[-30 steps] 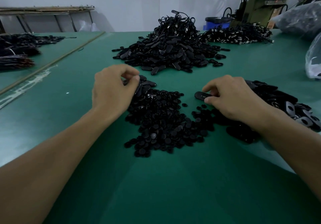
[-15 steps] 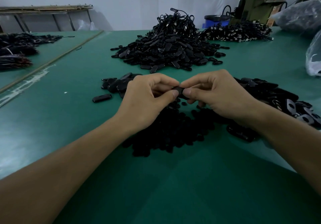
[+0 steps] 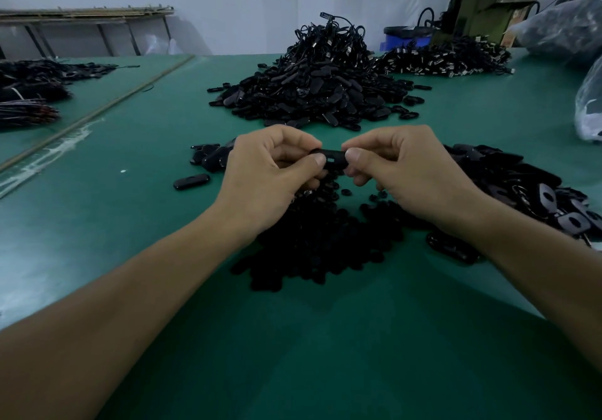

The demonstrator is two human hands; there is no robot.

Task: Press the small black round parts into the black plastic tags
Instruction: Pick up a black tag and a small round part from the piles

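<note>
One black plastic tag (image 3: 331,158) is held above the green table between both hands. My left hand (image 3: 270,172) pinches its left end with thumb and fingers; my right hand (image 3: 404,172) pinches its right end. Below them lies a heap of small black round parts (image 3: 319,240). A pile of loose tags (image 3: 518,188) spreads out to the right, partly hidden by my right forearm. A few tags (image 3: 210,157) lie just left of my left hand, and a single tag (image 3: 191,181) sits apart from them.
A big mound of black tags with cords (image 3: 319,90) stands behind the hands, with another pile (image 3: 446,59) at the back right beside a green machine (image 3: 488,15). Plastic bags (image 3: 589,103) sit at the right edge. Dark bundles (image 3: 29,94) lie far left.
A second ago the hands were apart, the left at the small tag group, the right holding a tag by the round parts. They came together and now hold one tag slightly higher.
</note>
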